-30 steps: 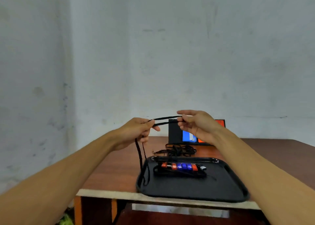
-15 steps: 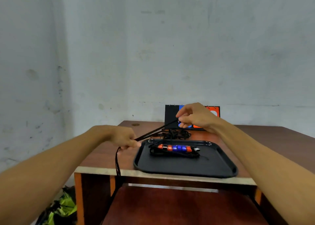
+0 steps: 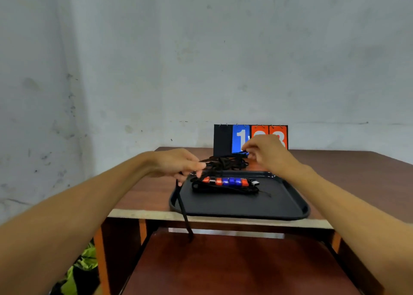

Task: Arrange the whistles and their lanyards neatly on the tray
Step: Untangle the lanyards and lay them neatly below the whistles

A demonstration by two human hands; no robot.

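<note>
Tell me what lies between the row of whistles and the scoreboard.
Head view: a tangle of black lanyards on the table, just beyond the tray's far rim, between the whistles and the scoreboard.

Red and blue plastic whistles (image 3: 225, 181) are lined at 12 o'clock in a black plastic tray (image 3: 241, 207) on a brown wooden table (image 3: 357, 171); tangled black cord lanyards (image 3: 228, 163) are piled beyond.
</note>
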